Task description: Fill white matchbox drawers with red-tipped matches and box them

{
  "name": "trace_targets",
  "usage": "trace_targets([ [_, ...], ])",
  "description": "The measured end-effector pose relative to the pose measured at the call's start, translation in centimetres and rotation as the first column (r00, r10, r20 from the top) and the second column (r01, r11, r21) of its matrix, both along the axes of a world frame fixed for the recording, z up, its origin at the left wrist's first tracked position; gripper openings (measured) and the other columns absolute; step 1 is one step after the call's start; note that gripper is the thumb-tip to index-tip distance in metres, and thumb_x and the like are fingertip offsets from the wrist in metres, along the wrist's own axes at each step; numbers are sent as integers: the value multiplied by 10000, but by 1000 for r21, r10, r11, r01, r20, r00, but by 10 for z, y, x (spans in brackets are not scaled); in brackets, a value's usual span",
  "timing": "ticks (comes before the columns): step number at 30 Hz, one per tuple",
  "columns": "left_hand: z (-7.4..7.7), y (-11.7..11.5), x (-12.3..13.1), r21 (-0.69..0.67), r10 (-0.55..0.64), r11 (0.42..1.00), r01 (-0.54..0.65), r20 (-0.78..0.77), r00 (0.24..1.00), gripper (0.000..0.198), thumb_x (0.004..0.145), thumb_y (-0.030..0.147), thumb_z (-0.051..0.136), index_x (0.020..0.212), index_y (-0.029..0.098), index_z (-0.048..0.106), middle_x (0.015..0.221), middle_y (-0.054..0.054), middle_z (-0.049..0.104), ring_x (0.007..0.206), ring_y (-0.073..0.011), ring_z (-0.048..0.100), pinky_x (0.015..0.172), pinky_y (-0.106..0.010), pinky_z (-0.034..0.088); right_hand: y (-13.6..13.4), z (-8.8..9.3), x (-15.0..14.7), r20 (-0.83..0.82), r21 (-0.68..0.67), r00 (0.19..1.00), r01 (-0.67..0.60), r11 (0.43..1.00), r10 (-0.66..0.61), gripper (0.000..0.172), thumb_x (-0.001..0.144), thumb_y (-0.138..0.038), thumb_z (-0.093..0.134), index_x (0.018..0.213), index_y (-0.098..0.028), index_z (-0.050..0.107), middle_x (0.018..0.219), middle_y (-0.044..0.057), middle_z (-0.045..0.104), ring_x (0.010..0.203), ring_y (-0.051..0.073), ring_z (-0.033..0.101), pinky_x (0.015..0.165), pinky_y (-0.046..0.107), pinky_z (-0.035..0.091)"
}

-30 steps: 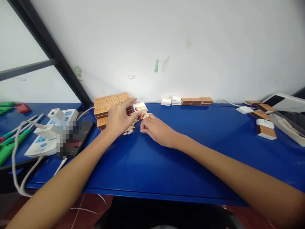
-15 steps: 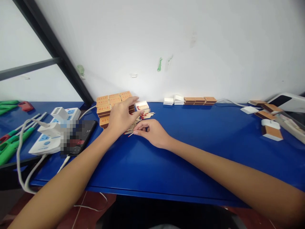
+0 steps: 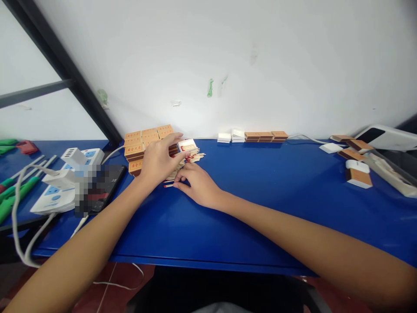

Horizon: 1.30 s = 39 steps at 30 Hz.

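My left hand point(image 3: 159, 157) reaches around a small white matchbox tray point(image 3: 187, 146) with red-tipped matches in it. The thumb lies along the tray's near edge and the index finger stretches past its far left corner; the other fingers are hidden. Just in front, my right hand point(image 3: 197, 184) pinches a match point(image 3: 168, 186) between thumb and fingertips, its red head pointing left. A pile of loose matches point(image 3: 194, 156) lies against the tray, partly covered by both hands. Behind my left hand stand stacked orange-brown matchboxes point(image 3: 133, 151).
White trays point(image 3: 224, 138) and a row of matchboxes point(image 3: 265, 136) stand along the wall. More matchboxes point(image 3: 358, 177) lie at the right beside a white device point(image 3: 379, 137). At left are a power strip point(image 3: 55, 198) with cables, a phone point(image 3: 110, 184) and green-handled tools point(image 3: 19, 193).
The view has shifted slightly to the right. My right hand has turned the match from slanting to nearly level, lying left of the fingertips. My left hand keeps its place around the tray.
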<state>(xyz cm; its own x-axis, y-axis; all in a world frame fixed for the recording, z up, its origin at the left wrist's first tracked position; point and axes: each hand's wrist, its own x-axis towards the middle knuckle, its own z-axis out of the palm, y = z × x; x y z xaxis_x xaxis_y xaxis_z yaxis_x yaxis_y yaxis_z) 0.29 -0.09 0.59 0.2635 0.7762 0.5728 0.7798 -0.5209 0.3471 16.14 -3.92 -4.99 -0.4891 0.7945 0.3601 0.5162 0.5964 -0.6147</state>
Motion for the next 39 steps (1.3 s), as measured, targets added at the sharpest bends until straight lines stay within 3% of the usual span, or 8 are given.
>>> trace_targets([
  [8,2,3,-4,-51,-13,999,4,-161,987,576,896,336,810,1433,223,639,1213,-50,808,1059,-330,769,935,-435,560,-2,5,25,201,173,980,-44,984,9,123,1032,-227,639,926,-177,677,991,86,632,1033,249,570,960,405,491],
  [12,1,3,-4,-69,-48,997,39,-145,988,580,891,322,821,1431,225,634,1215,-54,807,1050,-315,773,956,-433,557,6,11,50,64,283,994,63,957,-85,128,1065,-225,562,971,-188,640,1024,99,627,1006,258,552,925,420,482],
  [15,-1,1,-2,-122,-154,981,147,-45,987,610,865,356,850,1420,228,633,1203,-48,811,983,-280,784,938,-410,575,18,17,61,-81,329,979,202,922,-185,106,1061,-219,543,994,-208,624,1035,98,609,1007,262,553,914,423,478],
  [19,-3,-3,1,-205,-254,941,269,99,962,688,833,422,873,1442,235,613,1212,-61,808,891,-245,784,891,-391,601,29,19,65,-98,352,972,235,906,-214,98,1039,-199,546,975,-216,618,1017,95,602,1016,271,558,915,430,477],
  [26,0,-2,1,-202,-180,959,201,117,977,645,832,444,867,1400,230,650,1172,-71,818,874,-245,783,891,-398,611,20,21,60,-110,373,971,240,896,-214,123,1058,-232,527,999,-217,633,1004,88,601,976,253,566,889,403,470],
  [28,2,0,0,-169,-123,975,142,120,985,596,843,427,859,1371,226,671,1158,-65,821,916,-258,787,931,-413,605,16,21,53,-78,371,984,178,911,-160,154,1072,-252,514,1017,-210,652,997,87,606,967,247,559,886,394,467],
  [33,5,3,-5,-51,-12,999,17,105,994,610,832,338,878,1386,196,667,1190,-86,809,1070,-291,772,1028,-428,574,7,14,25,205,317,973,-172,933,110,207,1068,-296,556,1124,-197,729,1036,106,631,1049,270,520,989,440,477],
  [39,4,4,-5,-46,-6,999,10,82,997,598,843,293,866,1393,206,647,1216,-85,800,1060,-280,769,1024,-418,567,3,7,11,262,269,959,-182,946,110,207,1047,-292,596,1147,-208,756,1042,112,620,1087,286,514,1012,488,497],
])
